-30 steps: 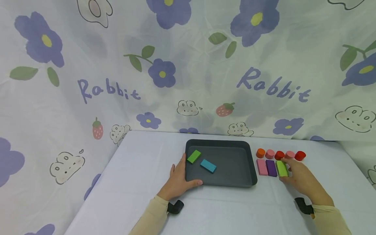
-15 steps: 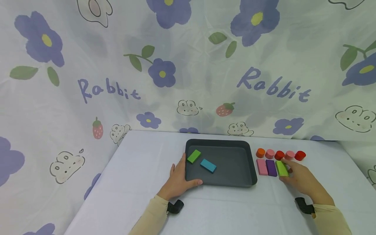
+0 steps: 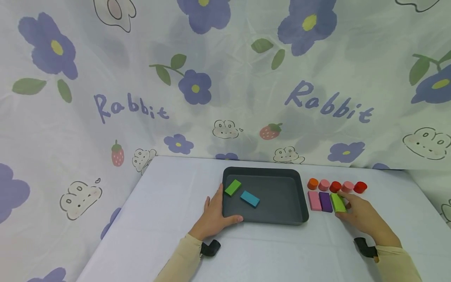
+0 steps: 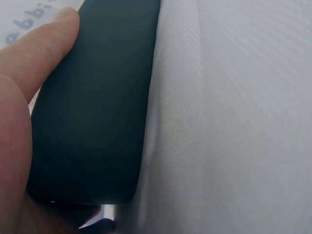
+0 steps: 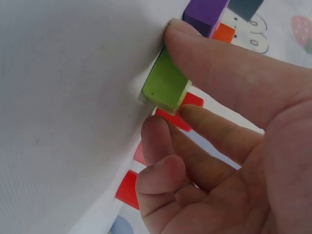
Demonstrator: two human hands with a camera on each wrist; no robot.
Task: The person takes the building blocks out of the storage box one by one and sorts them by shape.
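Observation:
A dark grey baking tray [image 3: 275, 196] lies on the table, holding a green block [image 3: 233, 188] and a blue block [image 3: 250, 199]. At its near left corner my left hand [image 3: 212, 219] rests with spread fingers against the left wall, its thumb on the front edge. The left wrist view shows the thumb [image 4: 46, 46] touching the tray wall [image 4: 97, 107]. My right hand [image 3: 361, 213] pinches a yellow-green block [image 3: 338, 203] between thumb and forefinger. In the right wrist view, the thumb [image 5: 195, 53] covers one end of that block; other fingers curl beside it.
A purple block [image 3: 325, 202] and a pink block [image 3: 314, 201] lie between the tray and my right hand. Behind them stands a row of several small cylinders, from an orange one [image 3: 312, 184] to a red one [image 3: 360, 187]. A patterned cloth [image 3: 225, 78] hangs behind the table.

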